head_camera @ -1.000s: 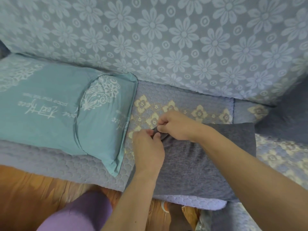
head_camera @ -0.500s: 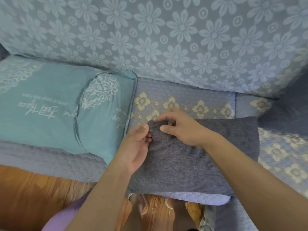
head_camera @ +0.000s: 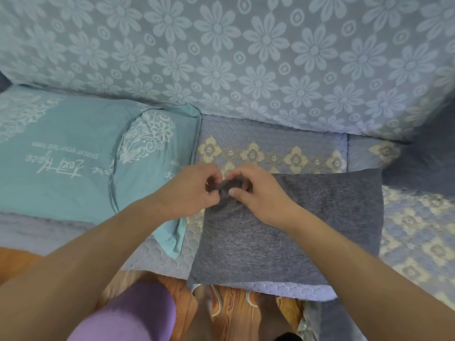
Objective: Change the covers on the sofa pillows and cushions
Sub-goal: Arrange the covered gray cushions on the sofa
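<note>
Apparently the task is only partly done: both hands, the left hand (head_camera: 190, 190) and the right hand (head_camera: 256, 193), pinch with their fingers the far left corner of the grey cushion (head_camera: 307, 230) lying on the sofa seat (head_camera: 270, 146), right of the teal pillow (head_camera: 73, 158), whose cover looks already on.

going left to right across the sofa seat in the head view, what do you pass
teal pillow → left hand → right hand → grey cushion → floral seat cover

Soft even daylight, bluish cast, no glare, faint shadows under the hands, wide-angle bending at the edges, near forearms and far right corner blurred, centre fairly sharp
</note>
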